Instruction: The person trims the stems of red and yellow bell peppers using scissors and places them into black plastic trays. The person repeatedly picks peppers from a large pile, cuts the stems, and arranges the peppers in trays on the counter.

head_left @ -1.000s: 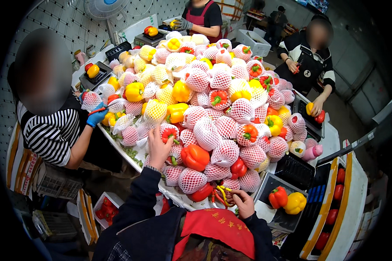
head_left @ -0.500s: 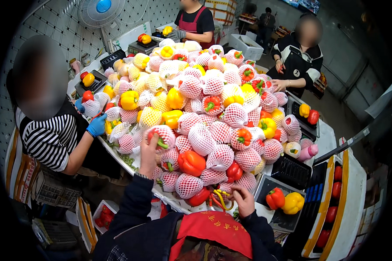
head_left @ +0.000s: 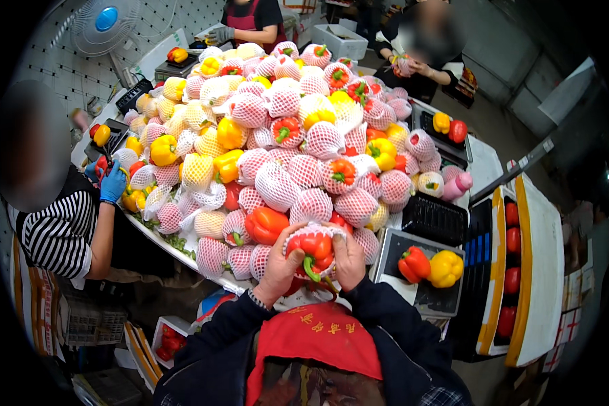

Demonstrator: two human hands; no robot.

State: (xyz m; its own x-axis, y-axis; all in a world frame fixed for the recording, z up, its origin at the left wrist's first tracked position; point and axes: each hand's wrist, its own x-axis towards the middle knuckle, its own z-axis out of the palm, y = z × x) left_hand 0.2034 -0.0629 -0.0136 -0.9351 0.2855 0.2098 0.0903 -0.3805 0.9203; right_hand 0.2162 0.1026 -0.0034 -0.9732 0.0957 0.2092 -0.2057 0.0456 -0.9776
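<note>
Close to my body, at the near edge of the heaped table, a red bell pepper is held between both hands, its green stem pointing toward me. A white foam net wraps the pepper's far side and edges. My left hand closes on its left side, with the thumb on the front. My right hand grips the right side and the net's edge. Just beyond my hands lies a bare orange-red pepper among several netted ones. Whatever lies directly beneath my hands is mostly hidden.
To the right, a scale bears a red and a yellow pepper, beside a black tray and an open foam box of red peppers. A blue-gloved co-worker's hand works at left. Other people stand at the far side.
My left hand has brought the netted pepper from the left toward my body. My right hand has left the yellow-handled scissors and joined it on the pepper. The view has shifted.
</note>
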